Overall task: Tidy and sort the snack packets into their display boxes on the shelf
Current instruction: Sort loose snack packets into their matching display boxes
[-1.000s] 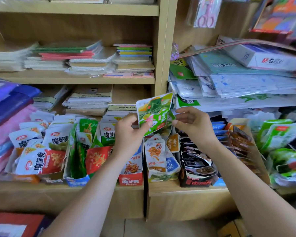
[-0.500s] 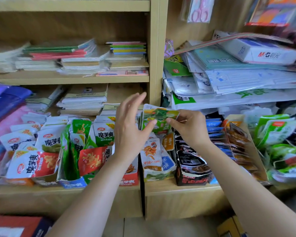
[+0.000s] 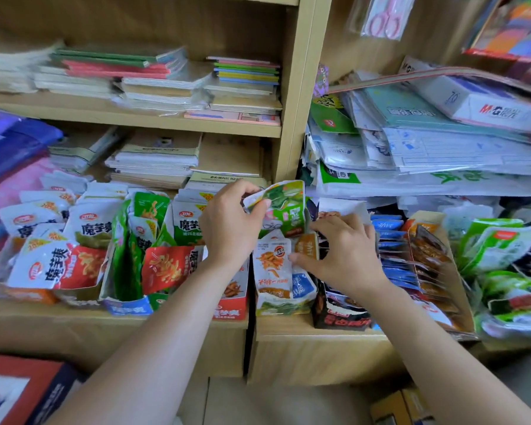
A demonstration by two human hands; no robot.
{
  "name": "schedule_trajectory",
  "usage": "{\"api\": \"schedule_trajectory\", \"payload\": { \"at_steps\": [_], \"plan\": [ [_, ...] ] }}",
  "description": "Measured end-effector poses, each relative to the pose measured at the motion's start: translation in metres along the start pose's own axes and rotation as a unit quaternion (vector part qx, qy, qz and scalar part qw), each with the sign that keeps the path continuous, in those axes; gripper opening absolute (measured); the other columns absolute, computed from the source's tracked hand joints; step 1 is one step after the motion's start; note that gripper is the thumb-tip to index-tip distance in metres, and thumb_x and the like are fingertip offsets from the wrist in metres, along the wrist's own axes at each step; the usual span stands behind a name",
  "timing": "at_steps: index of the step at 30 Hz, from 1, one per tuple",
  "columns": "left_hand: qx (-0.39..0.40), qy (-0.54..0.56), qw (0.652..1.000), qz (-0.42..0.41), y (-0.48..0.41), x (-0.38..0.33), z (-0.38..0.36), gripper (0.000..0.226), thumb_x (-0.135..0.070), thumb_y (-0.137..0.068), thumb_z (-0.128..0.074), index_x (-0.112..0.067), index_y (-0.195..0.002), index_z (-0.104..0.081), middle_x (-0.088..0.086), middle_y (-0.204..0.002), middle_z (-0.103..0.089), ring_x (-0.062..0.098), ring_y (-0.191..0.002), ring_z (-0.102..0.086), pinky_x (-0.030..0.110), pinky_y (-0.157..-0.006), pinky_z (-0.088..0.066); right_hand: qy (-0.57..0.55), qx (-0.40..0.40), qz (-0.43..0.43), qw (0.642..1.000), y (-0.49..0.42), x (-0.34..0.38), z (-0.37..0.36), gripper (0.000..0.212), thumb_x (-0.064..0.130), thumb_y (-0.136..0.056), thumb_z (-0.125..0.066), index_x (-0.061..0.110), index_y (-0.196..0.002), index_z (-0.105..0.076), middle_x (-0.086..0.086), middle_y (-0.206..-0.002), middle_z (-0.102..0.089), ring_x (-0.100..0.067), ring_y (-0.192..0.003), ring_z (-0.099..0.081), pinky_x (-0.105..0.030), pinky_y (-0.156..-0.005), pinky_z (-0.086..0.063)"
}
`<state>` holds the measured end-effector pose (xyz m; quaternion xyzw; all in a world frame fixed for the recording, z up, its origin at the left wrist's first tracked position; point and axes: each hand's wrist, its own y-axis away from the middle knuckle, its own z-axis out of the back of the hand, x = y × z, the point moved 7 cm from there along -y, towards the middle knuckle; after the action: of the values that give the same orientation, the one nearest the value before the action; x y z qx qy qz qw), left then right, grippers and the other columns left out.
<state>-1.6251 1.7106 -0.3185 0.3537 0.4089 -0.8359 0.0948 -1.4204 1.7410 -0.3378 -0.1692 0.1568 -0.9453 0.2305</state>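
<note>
Cluttered shelf (image 3: pixel 304 332) — my left hand (image 3: pixel 230 228) pinches the green packet (image 3: pixel 285 210) by its corner; just below it, my right hand (image 3: pixel 347 256) lies flat on boxed packets (image 3: pixel 337 299).

Your left hand (image 3: pixel 227 228) holds a packet (image 3: pixel 285 207) above the middle box (image 3: pixel 282 306); your right hand (image 3: pixel 347 256) rests just right; notebooks (image 3: pixel 157 161) lie behind.

Up to my left I see notebooks (image 3: pixel 154 75) lying in flat stacks, a pile of coloured pads (image 3: pixel 246 72) just beside them, and exercise books (image 3: pixel 154 157) stacked one level below. Pink scissors (image 3: pixel 383 16) hang in a clear packet at my upper right, above a tilted white ream (image 3: pixel 485 102) that lies on heaped paper packs (image 3: pixel 442 151). Purple folders (image 3: pixel 10 142) sit far left; a red-and-navy box (image 3: pixel 22 384) lies at my lower left.
</note>
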Motion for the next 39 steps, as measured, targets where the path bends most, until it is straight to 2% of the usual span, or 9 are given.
{"api": "schedule_trajectory", "payload": {
  "at_steps": [4,7,12,18,22,27,31,35,39],
  "plan": [
    [-0.006,0.019,0.999,0.032,-0.003,0.005,-0.002,0.013,-0.032,-0.082,-0.08,-0.026,-0.085,-0.069,-0.015,-0.069,-0.059,0.011,-0.063,-0.056,0.025,-0.052,-0.029,0.117,0.064,0.003,0.991,0.003,0.014,-0.021,0.084,0.089,-0.066,-0.039,0.025,-0.113,-0.067,0.004,-0.128,-0.05,-0.032,-0.12,-0.038,-0.052,-0.092,-0.034],
    [0.005,0.033,0.999,0.041,-0.005,0.008,-0.005,0.013,-0.032,-0.082,-0.079,-0.027,-0.084,-0.068,-0.013,-0.07,-0.063,0.01,-0.063,-0.058,0.026,-0.051,-0.033,0.154,0.047,0.026,0.987,0.01,0.024,-0.029,0.064,0.082,-0.071,-0.05,0.023,-0.088,-0.069,0.0,-0.122,-0.049,-0.033,-0.114,-0.036,-0.053,-0.088,-0.032],
    [0.022,0.055,0.997,0.048,-0.01,0.014,-0.006,0.014,-0.031,-0.08,-0.081,-0.026,-0.084,-0.068,-0.014,-0.069,-0.063,0.008,-0.063,-0.059,0.03,-0.053,-0.044,0.151,-0.012,0.056,0.987,0.032,0.032,-0.032,0.054,0.071,-0.069,-0.069,0.017,-0.063,-0.063,0.003,-0.075,-0.061,-0.034,-0.099,-0.051,-0.054,-0.087,-0.031],
    [0.033,0.071,0.995,0.056,-0.009,0.014,-0.007,0.014,-0.03,-0.08,-0.081,-0.027,-0.084,-0.068,-0.012,-0.072,-0.067,0.009,-0.066,-0.063,0.032,-0.055,-0.048,0.081,-0.001,-0.01,0.997,0.029,0.032,-0.034,0.058,0.08,-0.061,-0.065,0.024,-0.075,-0.059,0.011,-0.08,-0.062,-0.024,-0.101,-0.037,-0.037,-0.076,-0.013],
    [0.043,0.089,0.993,0.059,-0.009,0.015,-0.008,0.015,-0.029,-0.08,-0.081,-0.028,-0.082,-0.067,-0.012,-0.074,-0.069,0.01,-0.068,-0.065,0.039,-0.059,-0.054,0.012,0.051,-0.064,0.997,0.016,0.031,-0.036,0.059,0.078,-0.066,-0.067,0.03,-0.1,-0.068,0.01,-0.099,-0.062,-0.021,-0.104,-0.028,-0.04,-0.08,-0.02],
    [0.062,0.1,0.992,0.041,-0.009,0.015,-0.008,0.014,-0.032,-0.082,-0.079,-0.023,-0.084,-0.068,-0.009,-0.075,-0.068,0.012,-0.07,-0.064,0.042,-0.061,-0.054,-0.018,-0.006,-0.033,0.999,0.015,0.041,-0.033,0.039,0.058,-0.065,-0.08,0.024,-0.066,-0.06,0.012,-0.077,-0.055,-0.023,-0.1,-0.03,-0.037,-0.077,-0.014],
    [0.069,0.115,0.991,0.025,-0.009,0.014,-0.007,0.016,-0.035,-0.082,-0.076,-0.021,-0.085,-0.069,-0.008,-0.078,-0.07,0.013,-0.075,-0.067,0.046,-0.064,-0.055,-0.034,-0.017,0.0,0.999,0.017,0.048,-0.036,0.034,0.051,-0.07,-0.08,0.022,-0.075,-0.064,0.009,-0.071,-0.059,-0.021,-0.09,-0.044,-0.036,-0.075,-0.015],
    [0.061,0.129,0.989,0.024,-0.008,0.012,-0.005,0.012,-0.026,-0.081,-0.08,-0.022,-0.08,-0.069,-0.009,-0.075,-0.07,0.013,-0.071,-0.067,0.045,-0.062,-0.054,-0.169,0.013,-0.007,0.986,0.014,0.047,-0.032,0.022,0.028,-0.08,-0.077,0.019,-0.073,-0.06,0.001,-0.062,-0.064,-0.023,-0.061,-0.058,-0.037,-0.064,-0.044],
    [0.053,0.123,0.991,0.02,-0.008,0.009,-0.002,0.018,-0.023,-0.081,-0.081,-0.028,-0.078,-0.064,-0.01,-0.073,-0.068,0.01,-0.067,-0.065,0.039,-0.06,-0.053,-0.338,-0.062,-0.116,0.932,0.005,0.01,0.005,0.007,0.013,-0.083,-0.078,0.015,-0.082,-0.071,0.002,-0.076,-0.075,-0.019,-0.073,-0.072,-0.044,-0.064,-0.06]
  ]
}}
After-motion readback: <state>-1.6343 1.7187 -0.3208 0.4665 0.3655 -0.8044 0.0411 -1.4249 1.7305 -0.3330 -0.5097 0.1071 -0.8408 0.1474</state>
